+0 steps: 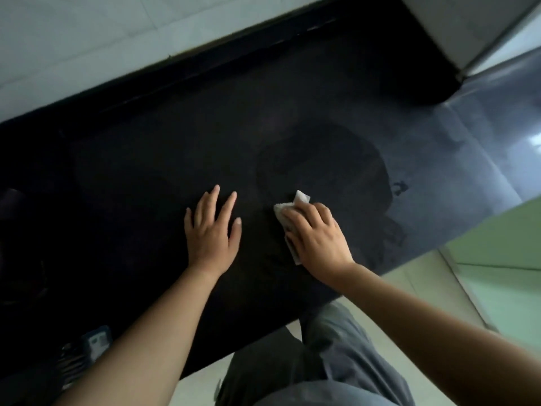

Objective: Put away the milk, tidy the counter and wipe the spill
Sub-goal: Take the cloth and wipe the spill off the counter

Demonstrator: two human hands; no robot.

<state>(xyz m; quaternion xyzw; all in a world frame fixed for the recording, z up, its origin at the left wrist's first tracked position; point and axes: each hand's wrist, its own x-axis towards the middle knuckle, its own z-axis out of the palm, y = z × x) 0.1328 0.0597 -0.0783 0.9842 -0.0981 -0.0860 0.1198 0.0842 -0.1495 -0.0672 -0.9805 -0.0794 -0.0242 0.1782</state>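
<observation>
Wiping step in hand: right hand [317, 234] presses a white paper towel [288, 210] flat on the dark worktop [146, 159], fingers [295, 216] curled over it. Left hand [212, 230] braced flat, fingers spread, empty. Wet patch [325, 168] lies just beyond the towel; next stroke likely goes there. Milk not visible; objects at lower left too dark to identify.
</observation>
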